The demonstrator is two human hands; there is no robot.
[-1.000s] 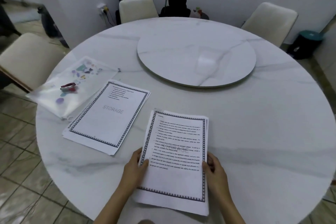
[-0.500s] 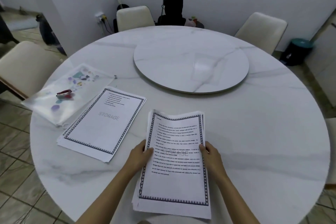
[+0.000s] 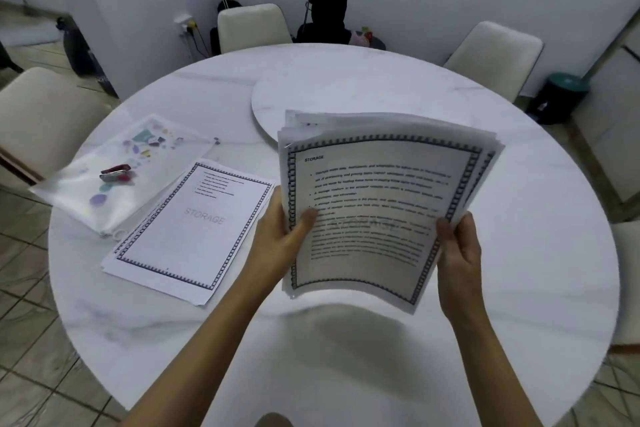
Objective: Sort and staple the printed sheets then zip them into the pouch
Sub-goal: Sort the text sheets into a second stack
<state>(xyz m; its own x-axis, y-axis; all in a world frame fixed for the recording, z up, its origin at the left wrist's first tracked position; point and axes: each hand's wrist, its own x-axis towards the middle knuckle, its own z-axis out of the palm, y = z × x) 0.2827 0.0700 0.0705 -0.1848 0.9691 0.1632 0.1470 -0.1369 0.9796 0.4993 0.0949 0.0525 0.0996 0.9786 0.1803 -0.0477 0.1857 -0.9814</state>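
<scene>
Well back from the hands, in the head view, three pale chairs stand round the white marble table: one at the far side, one at the far right, one at the left. A dark bin sits on the floor to the right, and a black object stands against the wall behind the table. A round turntable lies in the middle of the table, its near part hidden by the held sheets.

On the left of the table lies the clear pouch, printed with small coloured shapes, its zip pull at the right corner. A red stapler rests on top of it. Just beside the pouch, overlapping its near edge, a flat stack of sheets lies face up with a patterned border and the word STORAGE.

Nothing stands between the hands and these things.

The held stack is up off the table, tilted toward the camera and bowed, its upper edges fanned apart; its shadow falls on the marble below. The left hand grips its left edge, thumb pressed on the printed face and fingers behind. The right hand grips the lower right edge, thumb on the front, fingers curled round the back.
</scene>
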